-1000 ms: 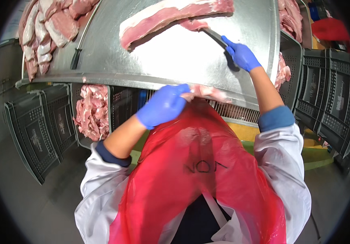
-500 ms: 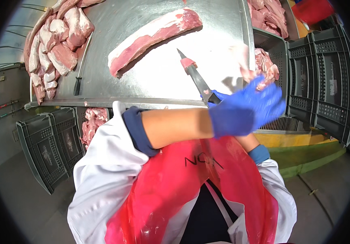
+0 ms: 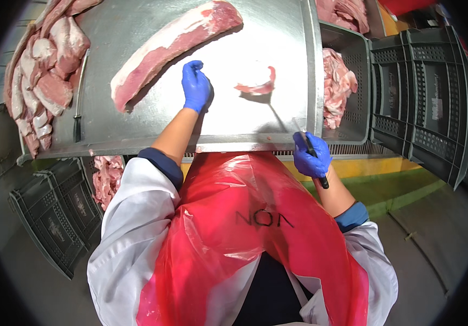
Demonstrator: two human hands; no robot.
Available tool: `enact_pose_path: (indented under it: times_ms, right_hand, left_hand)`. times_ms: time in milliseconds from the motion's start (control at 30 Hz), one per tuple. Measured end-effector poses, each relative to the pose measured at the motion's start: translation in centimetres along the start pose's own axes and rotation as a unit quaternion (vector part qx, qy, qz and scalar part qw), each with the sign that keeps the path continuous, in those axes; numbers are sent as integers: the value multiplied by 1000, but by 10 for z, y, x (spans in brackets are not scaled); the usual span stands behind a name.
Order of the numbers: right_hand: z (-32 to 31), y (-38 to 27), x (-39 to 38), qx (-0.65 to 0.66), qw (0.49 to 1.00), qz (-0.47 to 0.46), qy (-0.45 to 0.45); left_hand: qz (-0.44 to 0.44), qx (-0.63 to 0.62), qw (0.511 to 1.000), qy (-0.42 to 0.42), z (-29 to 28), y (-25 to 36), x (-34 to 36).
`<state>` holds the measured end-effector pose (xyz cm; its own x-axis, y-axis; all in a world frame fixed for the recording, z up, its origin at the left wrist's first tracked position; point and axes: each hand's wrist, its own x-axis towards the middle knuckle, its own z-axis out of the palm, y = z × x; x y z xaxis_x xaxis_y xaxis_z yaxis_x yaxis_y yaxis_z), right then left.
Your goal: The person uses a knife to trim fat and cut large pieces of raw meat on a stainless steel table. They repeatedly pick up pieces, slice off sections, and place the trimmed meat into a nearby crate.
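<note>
In my right hand (image 3: 312, 155), closed round its black handle, is a knife (image 3: 309, 145) held over the table's near edge; its blade is foreshortened. My left hand (image 3: 194, 87) has its fingers curled in, with nothing visible in them, just to the near side of a long pork loin (image 3: 177, 49) with a white fat layer. Right of that hand, a thin curved meat strip (image 3: 256, 88) casts a shadow on the metal table (image 3: 228, 122). Whether the strip touches the surface I cannot tell.
Several meat pieces (image 3: 43, 76) are heaped at the table's left, beside a sharpening steel (image 3: 78, 117). Along the right side stands a dark crate (image 3: 353, 127) holding meat trimmings (image 3: 337, 87), with another dark crate (image 3: 424, 103) beyond. Lower left is one more crate (image 3: 49, 217) near further trimmings (image 3: 107, 179).
My left hand has swung from the right-hand crate, across my right arm, to beside the loin. The knife has drawn back right, and the meat scrap on its blade is no longer there.
</note>
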<state>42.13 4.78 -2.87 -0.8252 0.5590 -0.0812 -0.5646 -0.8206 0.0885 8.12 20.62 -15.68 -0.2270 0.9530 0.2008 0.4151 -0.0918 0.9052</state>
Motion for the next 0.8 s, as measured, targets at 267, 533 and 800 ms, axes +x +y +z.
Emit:
enact_pose_path:
  times_ms: [267,533,800]
  right_hand:
    - [30,-27,-64,-10,984,-116,136]
    - [-13,-41,33,-407,779,-244,410]
    - [2,-107,244,-663,572,-265,403]
  left_hand:
    - [322,248,843,-351,23,89,-25]
    - [122,373,908,-144,-192,-2,-19]
    - [-184,518,832,76,-499,-89,-156]
